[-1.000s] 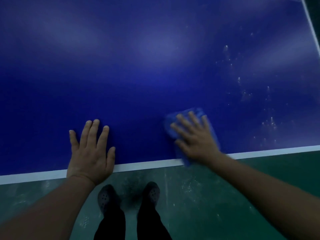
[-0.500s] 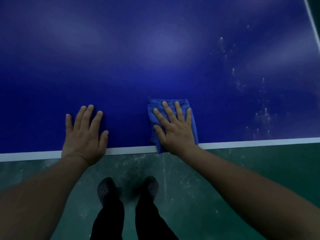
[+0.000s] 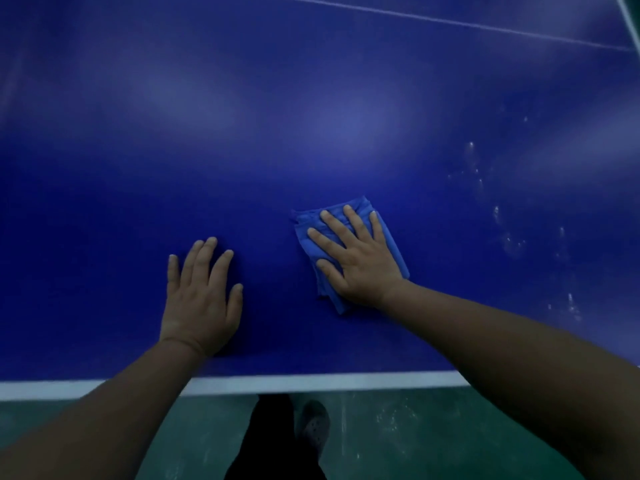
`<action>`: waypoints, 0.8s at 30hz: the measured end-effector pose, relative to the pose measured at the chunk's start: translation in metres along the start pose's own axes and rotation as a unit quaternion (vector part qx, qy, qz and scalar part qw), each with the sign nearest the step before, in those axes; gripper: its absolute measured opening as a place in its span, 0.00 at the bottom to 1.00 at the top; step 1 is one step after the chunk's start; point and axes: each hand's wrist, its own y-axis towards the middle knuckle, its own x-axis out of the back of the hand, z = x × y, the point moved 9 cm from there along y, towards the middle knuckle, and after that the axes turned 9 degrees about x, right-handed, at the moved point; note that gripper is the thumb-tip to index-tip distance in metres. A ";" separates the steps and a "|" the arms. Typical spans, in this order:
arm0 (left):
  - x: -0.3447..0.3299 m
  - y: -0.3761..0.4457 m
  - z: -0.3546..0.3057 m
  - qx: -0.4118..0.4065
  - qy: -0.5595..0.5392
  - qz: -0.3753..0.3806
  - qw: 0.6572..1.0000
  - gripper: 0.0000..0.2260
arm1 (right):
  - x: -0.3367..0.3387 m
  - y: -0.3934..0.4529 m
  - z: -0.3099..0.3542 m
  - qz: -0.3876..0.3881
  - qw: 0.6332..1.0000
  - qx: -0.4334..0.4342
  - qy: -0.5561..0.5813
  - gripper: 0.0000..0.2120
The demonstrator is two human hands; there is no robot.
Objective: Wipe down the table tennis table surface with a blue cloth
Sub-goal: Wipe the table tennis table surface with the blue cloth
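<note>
- Blue cloth lies folded on the table tennis table, in from the white near edge; right hand presses it flat, fingers straight and spread, nothing gripped
- Left hand rests at the cloth's nine o'clock, palm down, fingers straight, bracing
- Wiping seems mid-stroke; pale specks at three o'clock look unwiped; next likely calls for sliding rightward under steady pressure

Soft folded cloth on the smooth, faintly glossy table (speckled at right).

You've got two hands down, left hand and right hand, plus one blue cloth, one table and one shoe showing.
</note>
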 end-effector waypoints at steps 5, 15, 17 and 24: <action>0.020 0.098 -0.012 0.007 -0.022 -0.015 1.000 0.29 | 0.010 0.045 -0.031 -0.004 1.000 -0.010 -0.008 0.27; 0.021 0.250 -0.053 -0.004 -0.044 -0.006 0.999 0.33 | 0.036 0.158 -0.129 -0.004 0.997 -0.074 0.001 0.28; 0.016 0.258 -0.055 0.005 -0.035 -0.008 0.999 0.32 | 0.044 0.181 -0.149 -0.010 0.997 -0.081 0.007 0.28; 0.005 0.260 -0.061 -0.023 0.024 -0.006 0.999 0.27 | 0.068 0.280 -0.242 -0.053 0.992 -0.117 0.011 0.30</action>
